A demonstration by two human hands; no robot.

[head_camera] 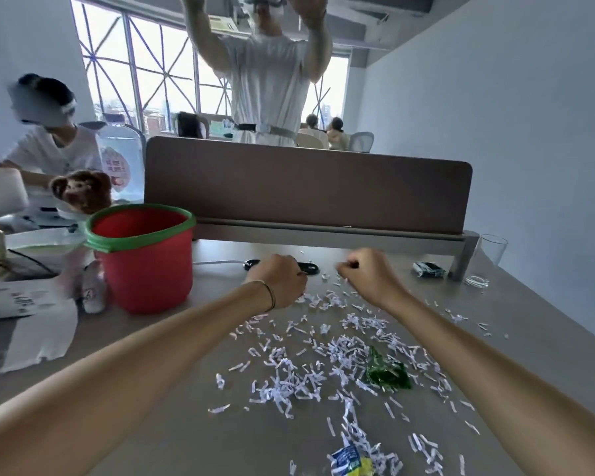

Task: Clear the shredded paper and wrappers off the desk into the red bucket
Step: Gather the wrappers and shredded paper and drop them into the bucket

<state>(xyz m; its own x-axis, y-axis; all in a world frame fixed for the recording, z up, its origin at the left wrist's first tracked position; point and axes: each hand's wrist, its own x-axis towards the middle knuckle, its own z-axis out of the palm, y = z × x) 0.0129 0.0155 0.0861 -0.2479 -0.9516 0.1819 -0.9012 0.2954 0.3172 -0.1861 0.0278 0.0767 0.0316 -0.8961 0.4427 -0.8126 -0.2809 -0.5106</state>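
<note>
Both hands sit just above the middle of the frame, knuckles toward the camera. The right hand (366, 274) has its grip curled tight, and white bits show at its fingertips, so it appears to pinch a few shreds. The left hand (278, 280) is also curled into a fist over the far edge of the scatter; whether that grip holds any paper cannot be told, since the fingers face away.

Below the hands, the shredded paper (323, 359) lies spread thinly over the grey tabletop (172, 389) from the centre down to the lower right of the frame. A crumpled green wrapper (387, 372) rests among the shreds at lower right of centre, and a blue-and-yellow wrapper (349, 460) lies at the bottom edge. The red bucket (145, 255) with a green rim stands upright at left of centre, near the left hand, its mouth open and apparently empty.

The risk from here is spillage: a pinch of loose strips may shed pieces on the way across to the bucket, scattering them onto the tabletop on the way. Light shreds could also be swept off the right edge of the tabletop by a passing forearm. A drinking glass (486, 261) stands at the far right, near a small packet (428, 269), and a wide sweep might knock it.
</note>
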